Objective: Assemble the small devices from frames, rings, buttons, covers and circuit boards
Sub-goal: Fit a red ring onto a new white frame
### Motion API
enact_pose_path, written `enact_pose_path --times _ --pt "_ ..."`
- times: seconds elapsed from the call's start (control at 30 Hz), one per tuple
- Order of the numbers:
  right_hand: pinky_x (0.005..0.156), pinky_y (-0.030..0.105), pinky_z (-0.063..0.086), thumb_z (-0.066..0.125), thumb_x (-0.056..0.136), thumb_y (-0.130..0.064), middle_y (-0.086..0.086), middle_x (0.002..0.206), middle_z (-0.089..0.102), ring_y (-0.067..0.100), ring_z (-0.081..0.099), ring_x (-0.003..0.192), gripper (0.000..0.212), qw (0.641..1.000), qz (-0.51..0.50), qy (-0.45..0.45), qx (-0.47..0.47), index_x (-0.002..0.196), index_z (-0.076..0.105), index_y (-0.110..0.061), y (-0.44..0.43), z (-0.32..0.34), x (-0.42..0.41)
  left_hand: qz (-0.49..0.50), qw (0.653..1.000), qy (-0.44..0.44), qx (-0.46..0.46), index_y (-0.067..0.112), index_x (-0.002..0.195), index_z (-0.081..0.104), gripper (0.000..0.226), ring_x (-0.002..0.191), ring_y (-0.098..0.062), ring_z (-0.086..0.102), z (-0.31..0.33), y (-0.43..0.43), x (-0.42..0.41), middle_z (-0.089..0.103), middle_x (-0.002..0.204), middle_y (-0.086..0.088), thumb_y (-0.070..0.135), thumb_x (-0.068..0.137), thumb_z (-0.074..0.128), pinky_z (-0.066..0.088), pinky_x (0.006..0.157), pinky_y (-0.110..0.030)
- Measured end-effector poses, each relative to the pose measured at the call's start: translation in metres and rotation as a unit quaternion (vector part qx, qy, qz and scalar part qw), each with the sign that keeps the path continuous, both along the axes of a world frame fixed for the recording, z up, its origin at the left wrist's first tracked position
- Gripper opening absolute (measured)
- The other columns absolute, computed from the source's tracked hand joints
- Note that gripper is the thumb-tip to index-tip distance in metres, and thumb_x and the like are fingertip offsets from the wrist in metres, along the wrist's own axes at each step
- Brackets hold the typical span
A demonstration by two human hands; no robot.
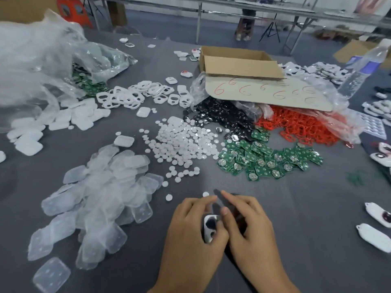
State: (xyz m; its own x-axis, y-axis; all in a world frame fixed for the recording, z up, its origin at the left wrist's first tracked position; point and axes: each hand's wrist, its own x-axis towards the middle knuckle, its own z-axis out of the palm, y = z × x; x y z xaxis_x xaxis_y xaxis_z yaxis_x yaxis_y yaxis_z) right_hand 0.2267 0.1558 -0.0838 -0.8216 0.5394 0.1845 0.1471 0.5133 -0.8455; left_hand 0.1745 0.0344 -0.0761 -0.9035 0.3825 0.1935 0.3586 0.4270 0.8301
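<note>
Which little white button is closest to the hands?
The white button right by the left hand; the other stray button lies farther left.

We can't really make out the small device [210, 228]: left hand [190, 229] and right hand [249, 225] cover most of it, and it's blurry.

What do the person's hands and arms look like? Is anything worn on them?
Both the left hand and the right hand are bare: no gloves, rings, watch or bracelet in view. The forearms are also uncovered down to the frame edge; no sleeve shows.
</note>
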Motion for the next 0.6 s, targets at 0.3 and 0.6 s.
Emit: enact_pose_path --times 0.3,0.6 --pt "0.085 0.021 0.044 0.061 0.095 -0.013 -0.002 0.108 0.068 0.012 0.062 0.097 0.026 0.987 -0.125 -0.042 0.094 0.116 0.074 -0.022 0.078 0.019 -0.093 -0.064 0.997 0.045 -0.006 0.018 0.118 0.068 0.023 0.099 -0.011 0.057 0.017 0.109 -0.09 0.061 0.109 0.004 0.012 0.1 0.054 0.042 0.088 -0.014" --pt "0.097 0.043 0.042 0.053 0.099 -0.021 0.012 0.123 0.068 0.036 0.053 0.116 0.03 0.931 -0.321 -0.131 0.112 0.12 0.073 -0.027 0.2 0.02 -0.131 -0.188 0.945 0.215 -0.158 0.013 0.128 0.061 0.028 0.117 -0.027 0.051 0.016 0.252 -0.131 0.06 0.124 -0.008 0.011 0.103 0.049 0.044 0.099 -0.036"
